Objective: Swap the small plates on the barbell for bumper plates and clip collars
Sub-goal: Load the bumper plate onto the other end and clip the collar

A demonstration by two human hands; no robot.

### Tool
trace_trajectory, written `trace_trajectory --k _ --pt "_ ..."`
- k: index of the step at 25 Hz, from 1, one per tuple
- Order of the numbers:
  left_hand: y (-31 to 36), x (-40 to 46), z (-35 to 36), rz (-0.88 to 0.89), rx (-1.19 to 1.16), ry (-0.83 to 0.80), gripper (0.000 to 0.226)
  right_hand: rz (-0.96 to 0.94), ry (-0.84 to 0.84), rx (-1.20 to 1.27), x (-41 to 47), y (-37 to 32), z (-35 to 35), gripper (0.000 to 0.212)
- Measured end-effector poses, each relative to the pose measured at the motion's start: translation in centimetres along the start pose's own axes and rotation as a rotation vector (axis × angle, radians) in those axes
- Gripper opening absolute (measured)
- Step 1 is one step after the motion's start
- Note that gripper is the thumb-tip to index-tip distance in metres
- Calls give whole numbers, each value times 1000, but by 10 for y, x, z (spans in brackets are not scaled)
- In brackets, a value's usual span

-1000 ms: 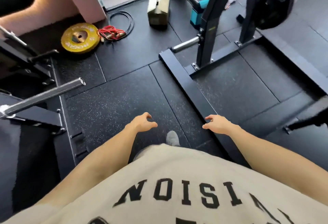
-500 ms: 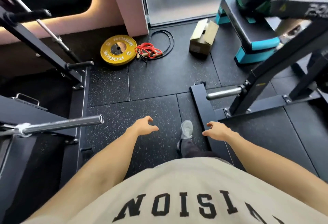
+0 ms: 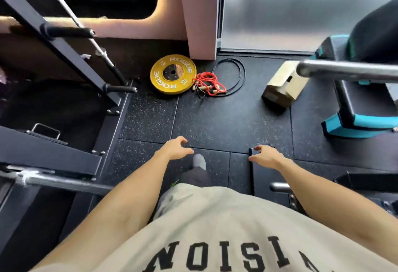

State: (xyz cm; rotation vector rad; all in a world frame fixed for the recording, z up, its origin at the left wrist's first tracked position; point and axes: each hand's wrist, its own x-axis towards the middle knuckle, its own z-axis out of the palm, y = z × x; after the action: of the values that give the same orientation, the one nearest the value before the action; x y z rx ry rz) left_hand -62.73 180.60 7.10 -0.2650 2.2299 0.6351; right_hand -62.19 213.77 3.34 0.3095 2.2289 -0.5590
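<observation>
A yellow bumper plate (image 3: 173, 74) marked ROGUE 15 lies flat on the black rubber floor by the pink wall corner. My left hand (image 3: 175, 148) and my right hand (image 3: 266, 156) are stretched out in front of me, well short of the plate, fingers loosely curled and holding nothing. A bare steel bar sleeve (image 3: 64, 182) juts in from the left at hip height. Another steel bar end (image 3: 346, 70) reaches in from the upper right.
A red skipping rope (image 3: 210, 84) and a black cable loop (image 3: 234, 75) lie beside the plate. A cardboard box (image 3: 284, 87) sits to the right, then a teal-and-black step platform (image 3: 361, 118). A black rack upright (image 3: 56, 41) and its base fill the left.
I have walked forward toward the wall. The yellow plate, rope and box have come closer and nearer the middle of view. Both hands stay empty in front of me.
</observation>
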Motion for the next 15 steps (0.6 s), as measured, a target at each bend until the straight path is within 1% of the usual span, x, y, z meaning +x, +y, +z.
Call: trace_trajectory --k 5,7,10,15 --pt "23 106 -90 -23 37 -19 65 50 -30 25 94 -61 -58 70" --pt "37 142 -132 1 60 -22 65 69 -17 48 124 -85 -82 72" --pt "59 192 -201 33 68 -33 66 102 3 65 168 -131 -125 69" --pt "84 254 -290 47 33 41 67 69 65 58 221 -206 -201 73"
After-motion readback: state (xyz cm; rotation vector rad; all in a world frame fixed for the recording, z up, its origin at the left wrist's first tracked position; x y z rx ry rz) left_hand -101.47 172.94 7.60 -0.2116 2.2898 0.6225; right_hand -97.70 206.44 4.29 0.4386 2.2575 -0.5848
